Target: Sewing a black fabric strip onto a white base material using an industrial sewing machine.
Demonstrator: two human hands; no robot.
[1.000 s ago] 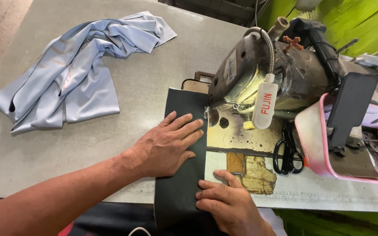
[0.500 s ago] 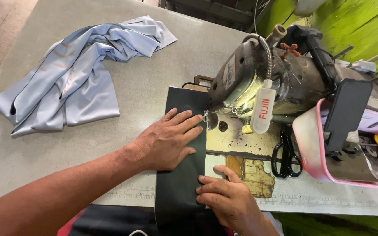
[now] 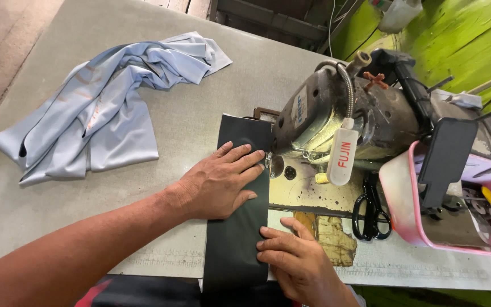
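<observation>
Hands work a strip of dark fabric [image 3: 237,227] at an old sewing machine [image 3: 342,119] — that is the whole of the scene. The left hand [image 3: 220,182] lies flat on the strip, palm down, fingers spread and reaching toward the machine's needle end; it pinches nothing, only presses the cloth onto the table [image 3: 200,85]. The right hand [image 3: 294,258] rests lower, nearer the person, fingers laid close together on the strip's right edge, likewise pressing rather than gripping.

The dark fabric runs in a long band from the table's near edge, where it hangs over, up to the machine head, its far end lying just beside and partly under the needle end. It lies flat and smooth beneath both hands.

To the right of the strip the machine's bed plate [image 3: 305,190] shows worn and stained, and a pair of black-handled scissors [image 3: 370,213] lies on it, close to a pink plastic tray [image 3: 404,210] holding small parts. A small white lamp [image 3: 342,156] on a flexible metal neck hangs down in front of the machine body. Well apart, on the far left of the grey table, a pale blue garment [image 3: 103,108] lies crumpled in loose folds. Green painted boards [image 3: 461,40] show behind the machine.
</observation>
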